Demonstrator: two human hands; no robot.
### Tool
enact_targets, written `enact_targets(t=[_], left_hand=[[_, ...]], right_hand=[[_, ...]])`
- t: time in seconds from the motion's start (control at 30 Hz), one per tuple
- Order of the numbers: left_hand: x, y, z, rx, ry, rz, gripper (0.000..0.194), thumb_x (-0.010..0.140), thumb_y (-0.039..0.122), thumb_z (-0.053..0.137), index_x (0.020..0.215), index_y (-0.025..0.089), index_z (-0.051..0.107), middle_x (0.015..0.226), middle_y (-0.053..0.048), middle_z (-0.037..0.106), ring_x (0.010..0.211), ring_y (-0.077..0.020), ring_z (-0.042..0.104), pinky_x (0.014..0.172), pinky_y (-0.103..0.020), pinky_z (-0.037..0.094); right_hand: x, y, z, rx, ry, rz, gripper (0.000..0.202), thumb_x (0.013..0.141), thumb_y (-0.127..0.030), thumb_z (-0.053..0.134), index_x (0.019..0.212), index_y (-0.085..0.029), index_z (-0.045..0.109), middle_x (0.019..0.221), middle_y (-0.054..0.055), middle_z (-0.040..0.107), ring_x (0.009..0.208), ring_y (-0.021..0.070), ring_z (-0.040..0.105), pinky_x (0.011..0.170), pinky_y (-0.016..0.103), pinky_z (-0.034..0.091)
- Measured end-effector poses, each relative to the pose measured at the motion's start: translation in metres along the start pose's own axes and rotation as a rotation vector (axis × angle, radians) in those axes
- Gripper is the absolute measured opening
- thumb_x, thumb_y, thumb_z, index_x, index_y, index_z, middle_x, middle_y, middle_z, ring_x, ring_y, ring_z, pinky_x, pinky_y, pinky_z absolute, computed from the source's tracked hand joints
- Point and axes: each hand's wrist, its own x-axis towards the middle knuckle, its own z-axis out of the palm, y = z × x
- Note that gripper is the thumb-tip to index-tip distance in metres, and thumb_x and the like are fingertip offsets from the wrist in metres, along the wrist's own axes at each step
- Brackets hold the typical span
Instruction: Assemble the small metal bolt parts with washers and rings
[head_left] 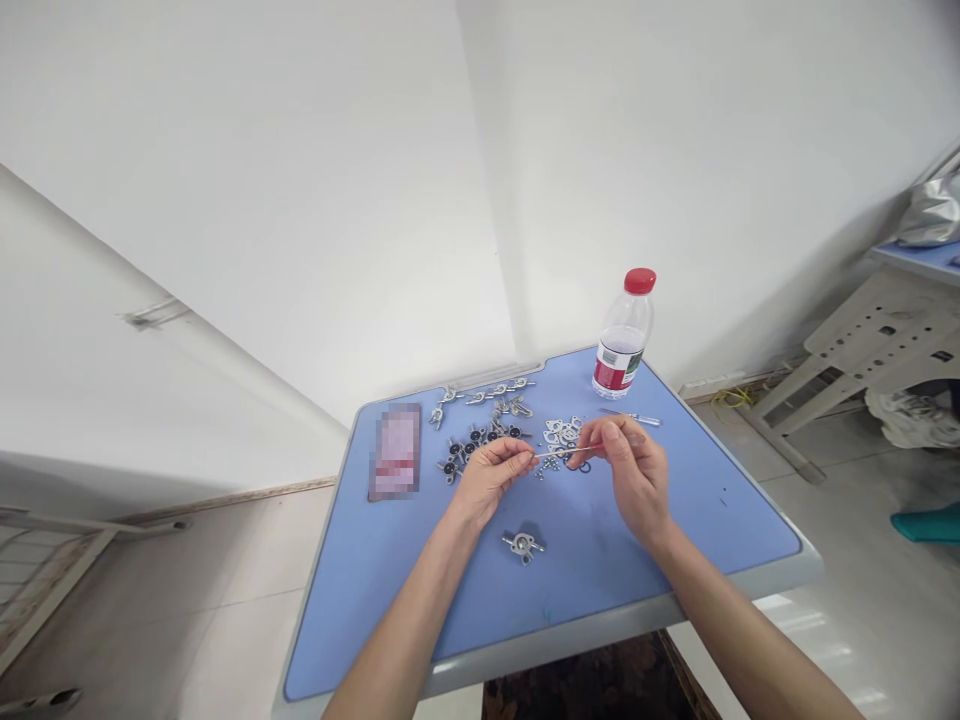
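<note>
A thin metal rod (559, 454) spans the gap between my two hands, above the table. My right hand (634, 470) is closed around one end of it; whatever lies inside the palm is hidden. The fingertips of my left hand (495, 475) pinch together at the other end, on something too small to make out. Below and between the hands, a metal fitting with side pipes (523, 545) lies on the blue table (600, 580). Flat metal plates with holes (562, 430), small shiny pieces (550, 463) and dark rings (581, 466) lie behind the hands.
Several fittings with black centres (476, 440) are grouped beyond my left hand, with bare metal fittings (480, 397) behind them. A blurred flat pink object (396, 452) lies left. A red-capped bottle (624, 335) and a small screwdriver (634, 416) are at the back right.
</note>
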Motion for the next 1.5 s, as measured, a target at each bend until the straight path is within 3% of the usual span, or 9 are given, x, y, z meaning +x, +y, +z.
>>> enact_targets(t=[0.23, 0.47, 0.7, 0.9, 1.03, 1.13, 1.23, 1.33, 1.5], left_hand=[[-0.001, 0.001, 0.001, 0.01, 0.023, 0.023, 0.031, 0.055, 0.032, 0.089, 0.073, 0.014, 0.071, 0.068, -0.002, 0.07, 0.064, -0.0107, 0.062, 0.067, -0.022, 0.047], [0.0, 0.0, -0.005, 0.066, 0.085, 0.119, 0.03, 0.056, 0.033, 0.089, 0.073, 0.013, 0.072, 0.067, -0.002, 0.07, 0.064, -0.0109, 0.061, 0.068, -0.022, 0.047], [-0.006, 0.003, -0.002, 0.021, 0.07, 0.137, 0.027, 0.064, 0.035, 0.085, 0.081, 0.016, 0.075, 0.072, -0.002, 0.072, 0.071, -0.0113, 0.064, 0.071, -0.021, 0.048], [-0.004, 0.003, -0.005, 0.035, 0.033, 0.133, 0.031, 0.072, 0.037, 0.079, 0.094, 0.016, 0.075, 0.081, -0.005, 0.072, 0.076, -0.0128, 0.064, 0.073, -0.023, 0.048], [-0.013, 0.011, -0.014, 0.244, 0.119, 0.236, 0.027, 0.077, 0.037, 0.074, 0.097, 0.019, 0.073, 0.083, -0.004, 0.07, 0.078, -0.0144, 0.061, 0.073, -0.024, 0.046], [-0.037, 0.017, -0.024, 0.545, 0.181, 0.366, 0.018, 0.081, 0.034, 0.069, 0.093, 0.021, 0.072, 0.089, -0.003, 0.068, 0.082, -0.0163, 0.059, 0.076, -0.028, 0.046], [-0.068, 0.013, -0.03, 0.791, 0.084, 0.435, 0.014, 0.085, 0.026, 0.065, 0.098, 0.023, 0.069, 0.098, -0.003, 0.064, 0.091, -0.0176, 0.058, 0.084, -0.031, 0.045], [-0.091, 0.001, -0.03, 0.944, -0.006, 0.365, 0.024, 0.085, 0.021, 0.064, 0.108, 0.027, 0.065, 0.111, -0.004, 0.06, 0.105, -0.0198, 0.056, 0.093, -0.035, 0.044], [-0.096, -0.013, -0.023, 1.159, -0.082, 0.353, 0.035, 0.081, 0.013, 0.068, 0.112, 0.027, 0.059, 0.116, -0.004, 0.058, 0.109, -0.0224, 0.053, 0.098, -0.042, 0.04]], right_hand=[[-0.001, 0.001, -0.001, -0.028, -0.065, -0.025, 0.023, 0.098, -0.032, 0.046, 0.084, -0.02, 0.06, 0.08, 0.0, 0.06, 0.064, 0.0139, 0.064, 0.066, 0.032, 0.053], [-0.003, 0.004, -0.003, -0.037, -0.245, -0.028, 0.014, 0.099, -0.032, 0.045, 0.097, -0.022, 0.055, 0.094, 0.002, 0.058, 0.077, 0.0149, 0.067, 0.074, 0.032, 0.052], [0.001, 0.004, 0.003, 0.047, -0.034, 0.013, 0.011, 0.096, -0.032, 0.053, 0.101, -0.023, 0.049, 0.084, -0.001, 0.065, 0.068, 0.0151, 0.069, 0.069, 0.034, 0.058], [0.006, 0.001, 0.003, 0.082, 0.026, 0.046, 0.016, 0.092, -0.034, 0.058, 0.1, -0.022, 0.05, 0.082, -0.001, 0.066, 0.065, 0.0145, 0.068, 0.067, 0.035, 0.059], [0.007, 0.0, 0.0, 0.09, 0.018, 0.062, 0.021, 0.089, -0.033, 0.062, 0.101, -0.023, 0.049, 0.084, -0.001, 0.064, 0.066, 0.0145, 0.067, 0.067, 0.034, 0.058], [0.007, 0.0, -0.002, 0.059, 0.004, 0.061, 0.022, 0.089, -0.032, 0.063, 0.103, -0.024, 0.049, 0.087, -0.001, 0.062, 0.068, 0.0141, 0.066, 0.069, 0.034, 0.057], [0.007, -0.001, -0.003, 0.038, -0.013, 0.059, 0.023, 0.088, -0.029, 0.064, 0.105, -0.025, 0.049, 0.087, -0.002, 0.062, 0.068, 0.0136, 0.066, 0.069, 0.033, 0.056], [0.005, -0.002, -0.003, 0.033, -0.029, 0.073, 0.028, 0.086, -0.026, 0.066, 0.108, -0.026, 0.049, 0.084, -0.002, 0.063, 0.066, 0.0136, 0.066, 0.067, 0.032, 0.055], [0.003, -0.006, -0.002, -0.014, -0.136, 0.131, 0.028, 0.087, -0.025, 0.066, 0.111, -0.025, 0.053, 0.082, -0.002, 0.063, 0.063, 0.0125, 0.065, 0.064, 0.03, 0.055]])
